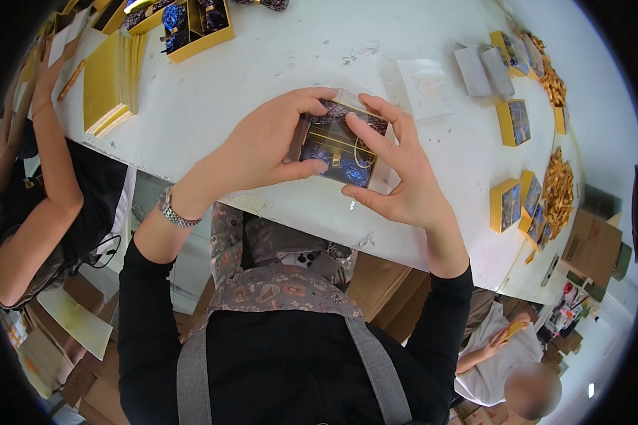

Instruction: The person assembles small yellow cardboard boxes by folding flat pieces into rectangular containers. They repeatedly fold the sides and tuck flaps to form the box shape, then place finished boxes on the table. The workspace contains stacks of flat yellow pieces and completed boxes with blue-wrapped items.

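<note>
Between my hands, above the white table (262, 67), is a gift box with a clear plastic cover (337, 145). Dark patterned and blue glittery fabric pieces, like bow ties, show through the cover, with gold lines across the middle. My left hand (266, 142) grips the box's left side, thumb on the near edge and fingers over the far edge. On the right side, my right hand (407, 166) curls round the box, its fingers bent over the cover. A thin gold loop (361, 152) shows at the box's right part.
A clear plastic sheet (425, 88) and grey box parts (482, 71) lie beyond my right hand. Several windowed yellow boxes (507, 205) and gold ribbon heaps (560, 191) line the right side. Yellow card sleeves (110, 85) stand left, near a co-worker's arm (57, 152); an open bow-tie box (202, 46) lies beyond.
</note>
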Motion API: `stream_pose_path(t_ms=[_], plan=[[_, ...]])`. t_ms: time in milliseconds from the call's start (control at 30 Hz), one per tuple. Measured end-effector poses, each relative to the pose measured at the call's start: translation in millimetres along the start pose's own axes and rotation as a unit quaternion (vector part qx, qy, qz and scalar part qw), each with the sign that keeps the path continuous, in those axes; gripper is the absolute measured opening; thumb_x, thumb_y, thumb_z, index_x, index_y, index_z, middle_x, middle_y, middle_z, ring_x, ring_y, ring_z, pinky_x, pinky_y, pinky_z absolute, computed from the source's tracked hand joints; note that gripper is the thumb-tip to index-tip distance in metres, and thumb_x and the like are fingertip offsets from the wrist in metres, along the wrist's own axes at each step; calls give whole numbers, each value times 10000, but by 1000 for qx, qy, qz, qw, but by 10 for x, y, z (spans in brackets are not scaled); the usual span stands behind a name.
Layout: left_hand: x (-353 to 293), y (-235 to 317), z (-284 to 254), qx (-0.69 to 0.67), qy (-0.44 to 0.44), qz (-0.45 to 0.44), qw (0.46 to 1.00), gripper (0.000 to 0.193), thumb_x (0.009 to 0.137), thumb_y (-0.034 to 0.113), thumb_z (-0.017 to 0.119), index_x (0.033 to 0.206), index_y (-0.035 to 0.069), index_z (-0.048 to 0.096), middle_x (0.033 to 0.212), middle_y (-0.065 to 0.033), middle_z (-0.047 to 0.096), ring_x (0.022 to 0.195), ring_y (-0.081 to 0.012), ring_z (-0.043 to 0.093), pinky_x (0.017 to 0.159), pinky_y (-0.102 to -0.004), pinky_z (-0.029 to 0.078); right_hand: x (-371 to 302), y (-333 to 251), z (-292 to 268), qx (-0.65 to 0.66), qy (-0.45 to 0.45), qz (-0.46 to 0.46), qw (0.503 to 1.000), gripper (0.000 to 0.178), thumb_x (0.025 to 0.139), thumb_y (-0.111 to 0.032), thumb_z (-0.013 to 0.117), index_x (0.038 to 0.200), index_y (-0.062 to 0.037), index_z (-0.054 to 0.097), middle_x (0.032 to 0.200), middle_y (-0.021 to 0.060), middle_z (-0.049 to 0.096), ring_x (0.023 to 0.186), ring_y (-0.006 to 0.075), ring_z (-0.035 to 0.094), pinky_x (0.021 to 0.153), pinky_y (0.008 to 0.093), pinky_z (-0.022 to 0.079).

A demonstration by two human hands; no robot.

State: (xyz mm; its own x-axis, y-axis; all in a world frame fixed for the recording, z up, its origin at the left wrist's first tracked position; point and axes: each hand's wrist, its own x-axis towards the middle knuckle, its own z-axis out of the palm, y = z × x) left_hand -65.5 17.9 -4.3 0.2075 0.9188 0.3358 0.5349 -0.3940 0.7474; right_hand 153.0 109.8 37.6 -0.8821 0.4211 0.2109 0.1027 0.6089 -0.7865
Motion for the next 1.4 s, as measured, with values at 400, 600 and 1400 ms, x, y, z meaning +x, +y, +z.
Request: stream_pose_path(t_ms=[400,600,1400], plan=[[-9,11,-22,-7,-25,-29,999,1157,546,167,849,1454,54,141,1323,-136,460,1168,-321,482,1004,-389,386,13,-135,123,-76,-4,0,997,724,602,-89,802,1272,-140,532,1329,190,387,1155,369,415,933,433,380],[-6,14,-9,-8,-8,-21,1000,1116,545,189,858,1436,58,199,1284,-115,493,1151,-311,497,991,-387,398,9,-166,178,-166,-5,-23,986,744,557,-100,812,1250,-138,545,1302,182,412,1127,370,439,908,445,382],[-185,509,404,-200,109,-182,957,659,937,199,488,1442,-45,141,1501,-223,167,1402,-372,130,1118,-398,175,-70,125,331,-63,89,-42,993,763,541,-109,822,1254,-166,554,1368,174,380,1197,389,403,970,461,362]])
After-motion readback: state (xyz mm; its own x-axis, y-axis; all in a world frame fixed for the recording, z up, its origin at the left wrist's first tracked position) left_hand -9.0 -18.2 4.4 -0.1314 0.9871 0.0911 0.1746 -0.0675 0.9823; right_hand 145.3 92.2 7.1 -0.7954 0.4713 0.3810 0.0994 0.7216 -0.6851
